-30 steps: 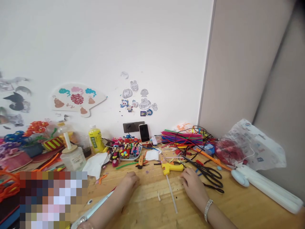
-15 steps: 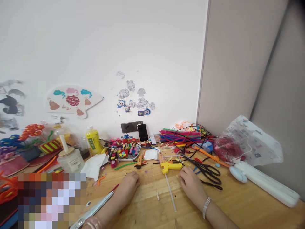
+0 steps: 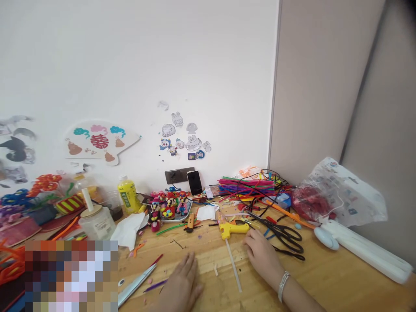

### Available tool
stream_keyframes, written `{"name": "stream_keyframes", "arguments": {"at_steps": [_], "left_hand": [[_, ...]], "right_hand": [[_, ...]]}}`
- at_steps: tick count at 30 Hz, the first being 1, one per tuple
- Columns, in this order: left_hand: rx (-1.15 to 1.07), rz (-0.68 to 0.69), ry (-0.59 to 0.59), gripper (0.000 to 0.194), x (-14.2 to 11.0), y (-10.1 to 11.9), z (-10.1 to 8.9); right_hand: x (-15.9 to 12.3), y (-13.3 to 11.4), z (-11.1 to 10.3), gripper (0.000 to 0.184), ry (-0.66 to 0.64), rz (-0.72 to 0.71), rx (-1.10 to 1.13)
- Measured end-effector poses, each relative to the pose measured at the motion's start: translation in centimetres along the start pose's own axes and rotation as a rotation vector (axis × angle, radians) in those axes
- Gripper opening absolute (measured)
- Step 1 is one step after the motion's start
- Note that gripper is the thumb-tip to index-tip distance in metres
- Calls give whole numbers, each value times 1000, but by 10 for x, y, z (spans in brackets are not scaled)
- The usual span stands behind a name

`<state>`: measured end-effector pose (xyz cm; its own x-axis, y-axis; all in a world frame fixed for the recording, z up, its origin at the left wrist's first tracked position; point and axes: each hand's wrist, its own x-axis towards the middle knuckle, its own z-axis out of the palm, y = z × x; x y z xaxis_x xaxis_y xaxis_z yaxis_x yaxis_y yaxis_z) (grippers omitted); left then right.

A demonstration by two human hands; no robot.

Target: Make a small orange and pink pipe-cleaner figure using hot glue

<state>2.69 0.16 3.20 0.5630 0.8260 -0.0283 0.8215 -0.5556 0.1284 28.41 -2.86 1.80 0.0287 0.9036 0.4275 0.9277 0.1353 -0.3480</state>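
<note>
1. Head view, hands: the left hand (image 3: 182, 286) lies palm down on the wooden surface (image 3: 341, 277), its fingers (image 3: 190, 264) spread apart and holding nothing, its wrist cut off by the bottom edge. The right hand (image 3: 261, 255) rests on its edge, fingers (image 3: 250, 245) loosely together and empty, with a silver bracelet (image 3: 284, 286) on the wrist. It lies just beside a white glue stick (image 3: 233, 264), whose top end meets a yellow glue gun (image 3: 232, 229).

2. Head view, containers: a metal tray (image 3: 177, 214) holds pipe-cleaner figures (image 3: 170, 206). A clear plastic bag (image 3: 344, 195) holds something red.

3. Head view, hidden: a pixelated patch (image 3: 69, 275) covers the lower left corner, so whatever lies there cannot be made out.
</note>
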Motion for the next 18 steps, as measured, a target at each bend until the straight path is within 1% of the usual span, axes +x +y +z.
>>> {"name": "stream_keyframes", "arguments": {"at_steps": [2, 3, 4, 5, 6, 7, 8, 10, 11, 12, 14, 15, 16, 17, 18], "left_hand": [[-33, 74, -81, 56, -6, 6, -6], [-13, 45, -74, 57, -6, 7, -8], [25, -20, -49, 58, -4, 6, -9], [66, -94, -22, 59, -2, 4, -8], [87, -123, -9, 61, 2, 2, -5], [67, -88, 3, 62, 5, 0, 0], [34, -23, 1, 62, 8, -2, 7], [-43, 192, -47, 63, 13, -4, 20], [-68, 258, -44, 65, 15, -5, 25], [-75, 263, -6, 64, 17, -5, 26], [-47, 138, 94, 60, 23, -4, 22], [-23, 54, 119, 62, 25, -3, 17], [3, -44, 120, 63, 28, -1, 12], [26, -109, 110, 62, 31, 2, 8], [30, -104, 107, 59, 33, 5, 5]], "right_hand": [[0, 0, 0, 25, -1, -4, 2], [-1, 1, 1, 25, -1, -7, 6], [-1, 1, 1, 25, -1, -7, 8], [-1, 1, 2, 25, 1, -5, 9], [-1, 2, 2, 26, 1, 0, 8], [-1, 2, 2, 26, -1, 5, 8], [-1, 2, 2, 27, -3, 10, 8], [-1, 1, 3, 27, -6, 14, 15], [-1, 1, 3, 27, -8, 16, 19], [-1, 1, 3, 27, -8, 17, 22], [0, 1, 3, 26, -8, 15, 25], [0, 1, 3, 26, -8, 13, 26], [0, 1, 3, 26, -8, 11, 27], [0, 1, 3, 26, -9, 9, 29], [0, 0, 4, 26, -9, 10, 29]]}}
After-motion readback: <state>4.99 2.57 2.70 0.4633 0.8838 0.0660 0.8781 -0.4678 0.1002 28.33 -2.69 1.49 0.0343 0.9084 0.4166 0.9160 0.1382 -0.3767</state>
